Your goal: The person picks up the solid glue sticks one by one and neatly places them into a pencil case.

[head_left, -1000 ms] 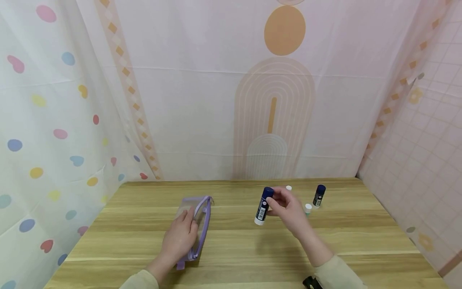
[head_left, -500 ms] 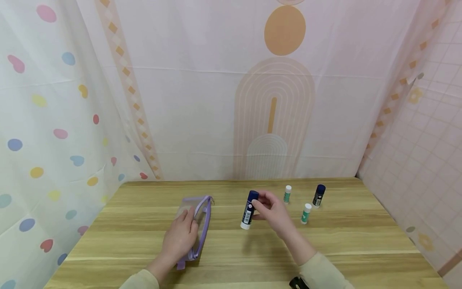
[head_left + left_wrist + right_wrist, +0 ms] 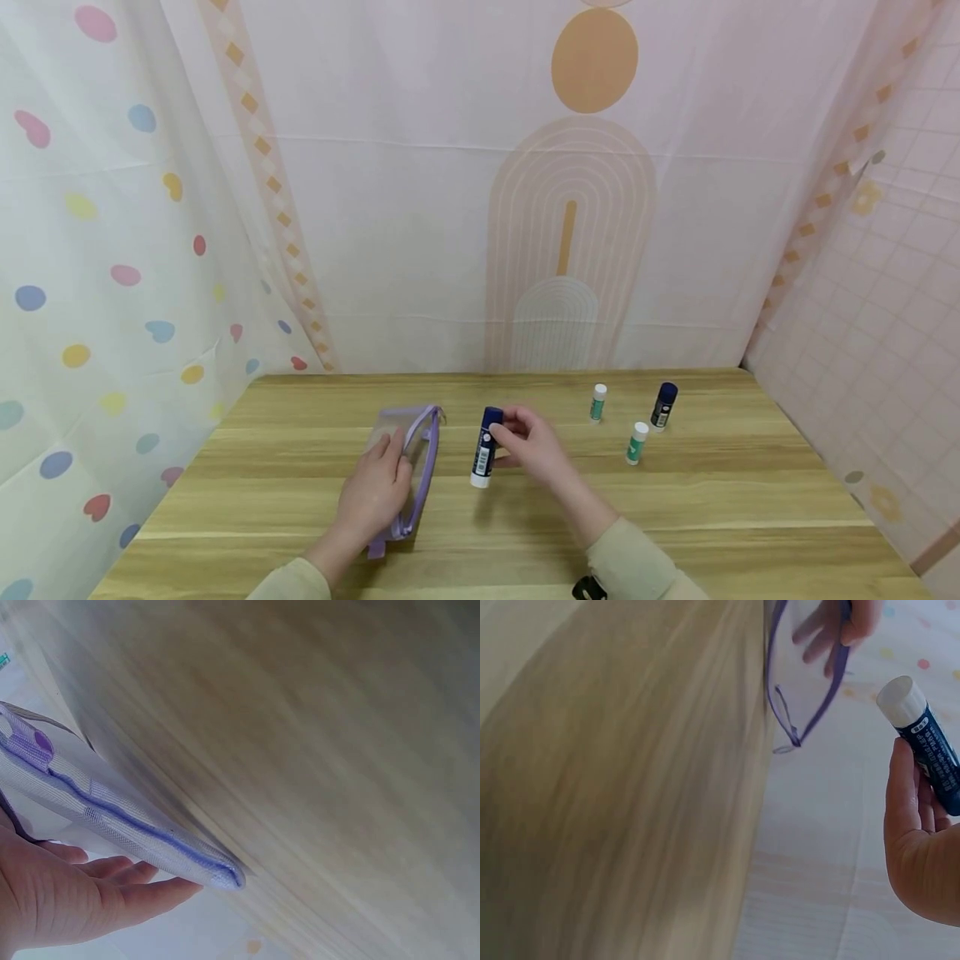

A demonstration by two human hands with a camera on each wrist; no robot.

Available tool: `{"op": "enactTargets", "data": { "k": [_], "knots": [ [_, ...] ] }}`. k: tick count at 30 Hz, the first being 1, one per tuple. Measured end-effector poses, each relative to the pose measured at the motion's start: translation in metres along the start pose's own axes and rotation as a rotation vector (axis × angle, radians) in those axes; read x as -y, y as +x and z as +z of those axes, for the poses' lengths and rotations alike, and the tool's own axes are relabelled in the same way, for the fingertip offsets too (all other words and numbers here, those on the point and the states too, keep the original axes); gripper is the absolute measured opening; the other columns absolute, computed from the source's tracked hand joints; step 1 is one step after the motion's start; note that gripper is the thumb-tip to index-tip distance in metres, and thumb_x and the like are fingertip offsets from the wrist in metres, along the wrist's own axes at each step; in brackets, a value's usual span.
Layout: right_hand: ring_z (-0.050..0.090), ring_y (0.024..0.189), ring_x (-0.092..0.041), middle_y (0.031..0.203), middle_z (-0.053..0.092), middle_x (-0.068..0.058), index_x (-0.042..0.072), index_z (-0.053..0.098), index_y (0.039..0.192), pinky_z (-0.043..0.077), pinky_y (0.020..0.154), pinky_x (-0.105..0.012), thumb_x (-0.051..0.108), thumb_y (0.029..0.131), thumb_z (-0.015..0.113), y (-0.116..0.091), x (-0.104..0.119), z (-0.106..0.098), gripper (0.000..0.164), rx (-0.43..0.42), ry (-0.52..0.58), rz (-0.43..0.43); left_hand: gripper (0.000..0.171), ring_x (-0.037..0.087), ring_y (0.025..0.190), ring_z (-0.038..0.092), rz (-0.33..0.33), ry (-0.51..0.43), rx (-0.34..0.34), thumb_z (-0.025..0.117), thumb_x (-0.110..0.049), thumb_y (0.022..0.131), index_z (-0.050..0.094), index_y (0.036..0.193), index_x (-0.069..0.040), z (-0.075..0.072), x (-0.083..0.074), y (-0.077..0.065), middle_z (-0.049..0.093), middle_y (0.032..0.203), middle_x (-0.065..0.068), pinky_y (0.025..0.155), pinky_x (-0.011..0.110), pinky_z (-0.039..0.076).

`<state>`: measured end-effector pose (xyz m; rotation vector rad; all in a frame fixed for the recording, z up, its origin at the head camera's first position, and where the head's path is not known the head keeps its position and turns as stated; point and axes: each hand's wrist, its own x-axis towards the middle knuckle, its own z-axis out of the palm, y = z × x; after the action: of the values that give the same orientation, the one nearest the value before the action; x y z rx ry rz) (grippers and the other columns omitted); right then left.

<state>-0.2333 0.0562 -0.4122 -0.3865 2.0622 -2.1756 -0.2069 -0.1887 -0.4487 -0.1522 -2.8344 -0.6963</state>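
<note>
Moving left above the table (image 3: 495, 550), the right hand (image 3: 528, 446) brings a navy tube (image 3: 485, 450), clamped between thumb and fingers, just right of the purple pouch (image 3: 431, 458); tube and gaping mouth now seem within easy reach. The left hand (image 3: 375, 487) pinches the pouch's rim. Far right, a second navy tube (image 3: 663, 407) stands untouched.

Smooth, faintly glossy plastic encases a glue stick (image 3: 483, 457), while a pouch (image 3: 430, 472) pairs see-through, plastic-looking sheeting (image 3: 388, 423) with trim (image 3: 112, 806) of coarsely woven fabric. The table (image 3: 750, 500) wears a smooth wood-grain surface with a low sheen. Sleeves (image 3: 637, 558) are of matt, soft-looking cloth; the curtain (image 3: 412, 233), also matt cloth, hangs thin and lightly creased.
</note>
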Motion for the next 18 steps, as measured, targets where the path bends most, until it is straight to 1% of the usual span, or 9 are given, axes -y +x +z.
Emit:
{"op": "enactTargets", "data": {
  "k": [3,10,14,18],
  "knots": [
    [0.064,0.085,-0.018,0.101,0.062,-0.016,-0.013,0.053,0.119,0.058,0.078,-0.053,0.007,0.097,0.06,0.004,-0.005,0.006,0.03,0.002,-0.009,0.015,0.05,0.052,0.126,0.046,-0.001,-0.001,0.001,0.038,-0.017,0.101,0.043,0.146,0.003,0.0,0.0,0.0,0.044,0.142,0.034,0.1,0.064,0.041],
    [0.065,0.083,-0.02,0.098,0.062,-0.015,-0.011,0.055,0.113,0.059,0.076,-0.053,0.007,0.096,0.061,0.013,-0.013,0.016,0.026,0.014,-0.03,0.048,0.049,0.052,0.126,0.047,0.001,0.0,-0.005,0.039,-0.017,0.101,0.044,0.146,0.004,0.001,0.0,0.0,0.045,0.142,0.034,0.1,0.064,0.041],
    [0.066,0.085,-0.022,0.098,0.062,-0.016,-0.01,0.055,0.113,0.058,0.077,-0.055,0.009,0.096,0.062,0.017,-0.015,0.022,0.026,0.013,-0.055,0.067,0.05,0.053,0.126,0.047,0.003,0.005,-0.006,0.039,-0.017,0.101,0.043,0.146,0.004,0.001,-0.001,0.0,0.045,0.142,0.034,0.1,0.064,0.042],
    [0.066,0.083,-0.022,0.097,0.062,-0.016,-0.01,0.055,0.113,0.058,0.076,-0.055,0.009,0.096,0.062,0.021,-0.018,0.029,0.026,0.015,-0.07,0.084,0.05,0.053,0.127,0.046,-0.007,0.007,0.002,0.039,-0.017,0.102,0.042,0.147,0.003,0.0,-0.001,0.0,0.044,0.143,0.034,0.1,0.064,0.041]
  ]
}}
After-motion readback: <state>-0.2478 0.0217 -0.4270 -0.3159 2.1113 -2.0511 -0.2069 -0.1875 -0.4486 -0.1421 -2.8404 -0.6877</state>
